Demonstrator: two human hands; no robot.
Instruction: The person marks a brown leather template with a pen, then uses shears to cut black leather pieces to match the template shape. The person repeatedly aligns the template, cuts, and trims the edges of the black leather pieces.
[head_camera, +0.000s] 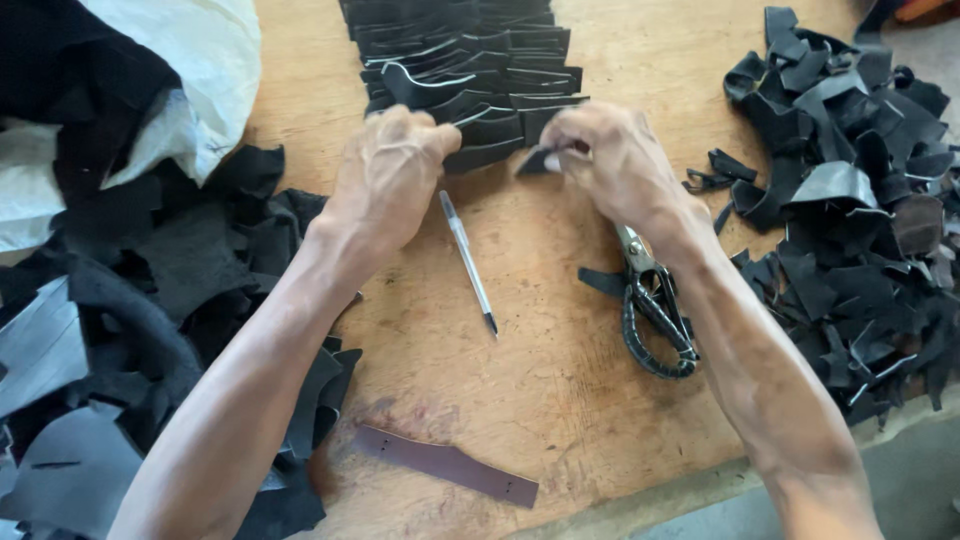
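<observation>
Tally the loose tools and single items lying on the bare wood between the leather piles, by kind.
Pen: 1
Scissors: 1
Brown leather strip: 1
Total: 3
The black leather pieces in the piles are too many and too overlapped to count.

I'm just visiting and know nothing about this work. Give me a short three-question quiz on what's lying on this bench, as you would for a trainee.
1. True or false: the pen lies between the person's two forearms.
2. Which tool lies on the wooden table under the right wrist? A) hammer B) scissors C) ruler
3. Fill in: the right hand pinches a small dark ____ beside the row of stacked black pieces.

Key
1. True. It lies on bare wood below the left hand.
2. B, the scissors with black handles.
3. Scrap; a larger heap of scraps lies to the right, and a brown strip lies near the table edge.
</observation>
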